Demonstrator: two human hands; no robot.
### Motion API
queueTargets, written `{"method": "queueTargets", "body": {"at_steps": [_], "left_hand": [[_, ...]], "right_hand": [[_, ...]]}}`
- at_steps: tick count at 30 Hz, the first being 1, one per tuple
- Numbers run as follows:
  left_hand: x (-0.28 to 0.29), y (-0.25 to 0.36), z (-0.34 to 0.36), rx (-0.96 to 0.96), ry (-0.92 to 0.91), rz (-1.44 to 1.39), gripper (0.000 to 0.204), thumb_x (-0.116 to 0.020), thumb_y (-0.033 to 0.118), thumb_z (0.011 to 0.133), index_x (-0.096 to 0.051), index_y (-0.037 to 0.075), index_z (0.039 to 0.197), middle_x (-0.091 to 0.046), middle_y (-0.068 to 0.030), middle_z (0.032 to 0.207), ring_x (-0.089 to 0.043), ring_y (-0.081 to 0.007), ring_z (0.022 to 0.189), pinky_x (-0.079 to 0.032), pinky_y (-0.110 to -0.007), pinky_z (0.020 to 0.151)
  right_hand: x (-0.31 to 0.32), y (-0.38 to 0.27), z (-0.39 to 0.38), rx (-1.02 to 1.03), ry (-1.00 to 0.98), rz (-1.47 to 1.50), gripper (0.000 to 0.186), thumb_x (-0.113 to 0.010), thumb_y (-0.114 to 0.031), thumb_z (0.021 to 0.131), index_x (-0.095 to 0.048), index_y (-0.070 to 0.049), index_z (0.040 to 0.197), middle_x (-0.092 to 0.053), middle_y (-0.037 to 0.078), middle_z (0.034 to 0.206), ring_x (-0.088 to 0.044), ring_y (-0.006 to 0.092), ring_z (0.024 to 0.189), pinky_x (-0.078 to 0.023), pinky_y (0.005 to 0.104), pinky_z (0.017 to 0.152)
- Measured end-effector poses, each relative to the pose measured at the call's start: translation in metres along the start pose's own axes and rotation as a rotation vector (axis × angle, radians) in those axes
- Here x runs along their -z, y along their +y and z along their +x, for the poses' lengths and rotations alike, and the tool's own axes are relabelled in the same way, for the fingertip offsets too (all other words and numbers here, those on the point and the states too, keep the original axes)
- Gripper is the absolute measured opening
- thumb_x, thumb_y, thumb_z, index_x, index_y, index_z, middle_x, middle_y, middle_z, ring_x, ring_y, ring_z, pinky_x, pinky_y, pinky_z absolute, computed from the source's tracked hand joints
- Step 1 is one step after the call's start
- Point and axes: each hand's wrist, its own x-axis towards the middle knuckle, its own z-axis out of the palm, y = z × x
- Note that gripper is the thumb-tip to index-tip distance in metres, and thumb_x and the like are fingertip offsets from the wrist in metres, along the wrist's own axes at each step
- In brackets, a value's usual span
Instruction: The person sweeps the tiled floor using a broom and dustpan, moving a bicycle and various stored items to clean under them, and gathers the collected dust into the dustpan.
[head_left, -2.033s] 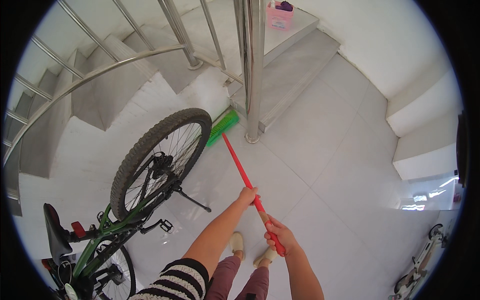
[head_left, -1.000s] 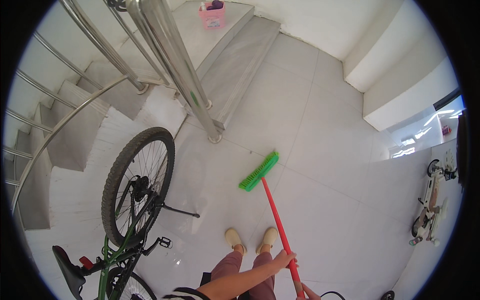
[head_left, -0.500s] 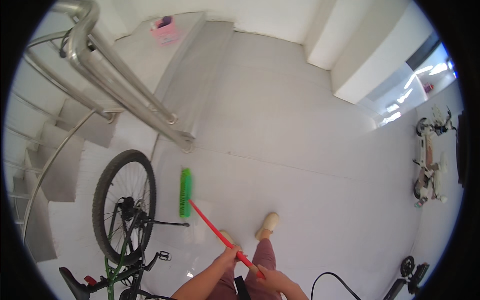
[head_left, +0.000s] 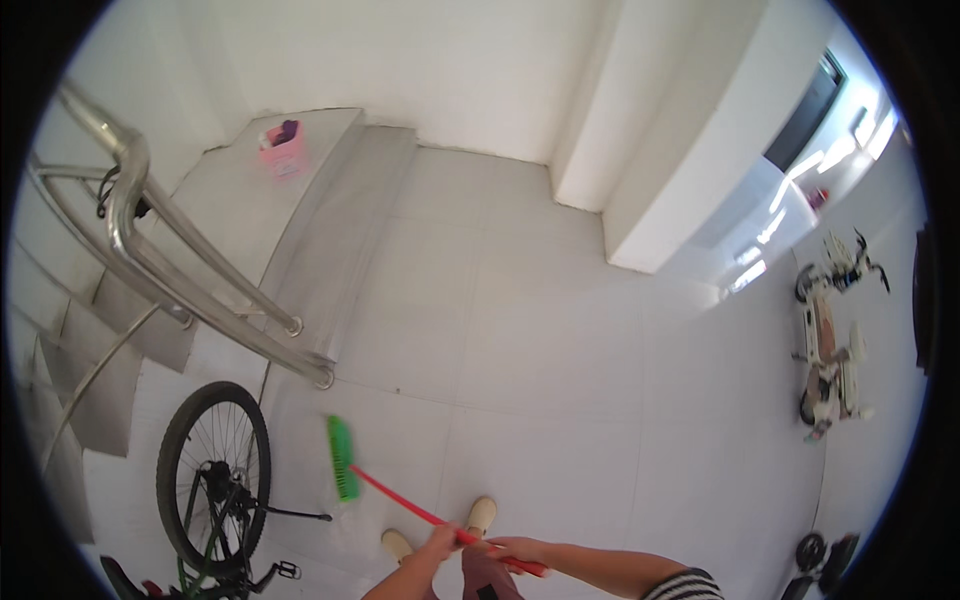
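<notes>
I hold a broom with a red handle and a green bristled head. My left hand is closed round the handle on the side nearer the head. Further up the handle, toward its end, my right hand grips it too. The broom head rests on the pale floor ahead and to the left, between the bicycle's rear wheel and my feet. Both my shoes show just beyond my hands.
The bicycle's kickstand sticks out toward the broom. Steel railings border steps at the left. A pink basket sits on the raised landing. A white scooter stands at the right; white pillars rise at the back.
My view has tilted up, showing more of the wall. My right hand and forearm have swung out to the right, and the handle lies flatter across. Both hands still grip the broom.
</notes>
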Motion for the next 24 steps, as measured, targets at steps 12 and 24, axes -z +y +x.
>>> {"method": "queueTargets", "body": {"at_steps": [12,24], "left_hand": [[-0.214,-0.018,-0.08,-0.049,-0.422,0.053,0.023,-0.054,0.019,0.081,-0.049,-0.004,0.082,-0.057,-0.0107,0.069,-0.061,-0.0225,0.065,-0.052,-0.03,0.06],[-0.078,0.147,0.003,-0.146,0.022,-0.33,0.014,-0.05,0.013,0.08,-0.047,-0.001,0.08,-0.054,-0.012,0.073,-0.06,-0.0262,0.066,-0.052,-0.036,0.062]], "right_hand": [[-0.019,-0.01,-0.211,0.037,0.487,0.114,0.062,-0.049,-0.006,0.077,-0.024,-0.022,0.133,-0.041,-0.003,0.055,-0.035,0.0077,0.035,-0.032,0.0225,0.03],[0.021,-0.209,-0.036,-0.138,0.018,-0.247,0.049,-0.051,-0.017,0.082,-0.033,-0.014,0.127,-0.043,-0.001,0.065,-0.038,0.0058,0.046,-0.033,0.0191,0.039]]}}
